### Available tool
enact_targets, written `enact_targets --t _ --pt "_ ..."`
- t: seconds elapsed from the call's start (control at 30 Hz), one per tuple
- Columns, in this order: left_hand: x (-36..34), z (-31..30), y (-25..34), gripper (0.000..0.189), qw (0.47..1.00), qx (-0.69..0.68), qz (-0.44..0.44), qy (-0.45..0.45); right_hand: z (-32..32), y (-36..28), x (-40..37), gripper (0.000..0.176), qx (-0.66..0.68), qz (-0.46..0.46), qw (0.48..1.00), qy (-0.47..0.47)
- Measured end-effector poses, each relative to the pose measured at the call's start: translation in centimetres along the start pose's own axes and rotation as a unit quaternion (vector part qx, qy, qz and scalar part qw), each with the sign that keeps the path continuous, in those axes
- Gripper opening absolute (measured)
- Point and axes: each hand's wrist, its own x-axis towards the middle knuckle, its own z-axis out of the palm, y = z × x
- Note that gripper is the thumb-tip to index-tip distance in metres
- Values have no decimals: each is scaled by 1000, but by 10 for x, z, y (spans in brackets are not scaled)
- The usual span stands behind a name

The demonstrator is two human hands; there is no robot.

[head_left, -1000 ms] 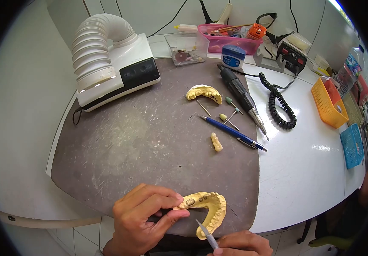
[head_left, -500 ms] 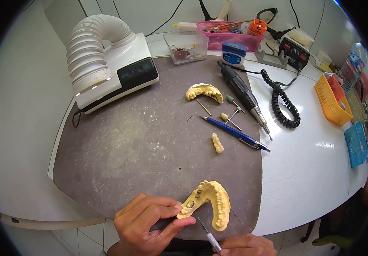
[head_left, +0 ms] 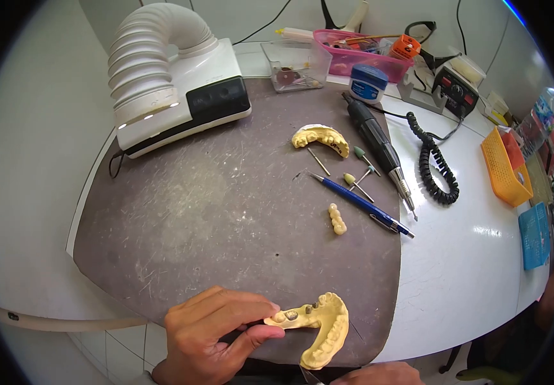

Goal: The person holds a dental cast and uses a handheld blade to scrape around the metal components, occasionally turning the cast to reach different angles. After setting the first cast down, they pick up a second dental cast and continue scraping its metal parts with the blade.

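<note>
My left hand (head_left: pixel 216 333) pinches one end of a yellow plaster dental cast (head_left: pixel 333 321) between thumb and fingers, near the bottom of the view. The cast is horseshoe-shaped, with dark-marked tooth stumps along its left arm. My right hand (head_left: pixel 380 374) is at the bottom edge, closed and cut off by the frame. A thin metal craft knife (head_left: pixel 310 377) shows beside it, just below the cast's lower end; most of it is out of view. Further up the mat lies a tooth-coloured dental bridge (head_left: pixel 337 219).
A second, smaller cast (head_left: pixel 320 139), a blue mechanical pencil (head_left: pixel 360 204), mounted grinding points (head_left: pixel 358 186) and a black handpiece (head_left: pixel 380 144) lie on the brown mat (head_left: pixel 161 256). A white suction unit (head_left: pixel 181 122) stands at back left. Baskets (head_left: pixel 505 167) line the right side.
The cast has turned and tilted in my left hand, its free end swinging down toward my right hand. The knife has dropped lower, mostly out of view. The whole view has shifted slightly.
</note>
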Motion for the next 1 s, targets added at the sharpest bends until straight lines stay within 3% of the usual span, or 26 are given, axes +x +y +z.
enact_targets --t 0.1,0.2,0.23,0.33,0.37,0.4,0.47,0.5,0.53,0.63,0.77,1.0 --pt "2 0 -1 22 999 -32 -10 -3 -17 -6 -1 17 56 67 996 9" --pt "4 -2 -1 20 999 -49 -21 -8 -17 -10 4 39 171 162 968 89" --pt "4 -4 0 21 999 -34 -20 -23 -17 -11 3 58 168 195 960 107" --pt "6 -5 1 21 999 -26 -15 -29 -27 8 1 71 280 124 945 113" --pt "6 -4 0 21 999 -29 -17 -27 -31 19 -1 81 261 66 959 89" --pt "5 -4 -1 21 999 -30 -14 -26 -29 18 0 81 258 67 960 86" --pt "6 -3 -2 21 999 -32 -12 -24 -22 17 4 80 89 56 989 99" --pt "7 -4 -1 21 999 -25 -6 -26 -26 12 10 56 66 66 994 53" --pt "7 -4 -1 20 999 -17 0 -28 -24 12 12 56 64 67 994 54" --pt "7 -2 0 20 999 -28 -13 -22 -15 8 20 19 -9 85 996 -1" --pt "10 -3 2 19 999 -19 -22 -30 -8 6 44 16 -114 2 991 -77" --pt "9 -2 -2 20 1000 0 6 -30 -2 3 46 13 -102 -22 989 -105"
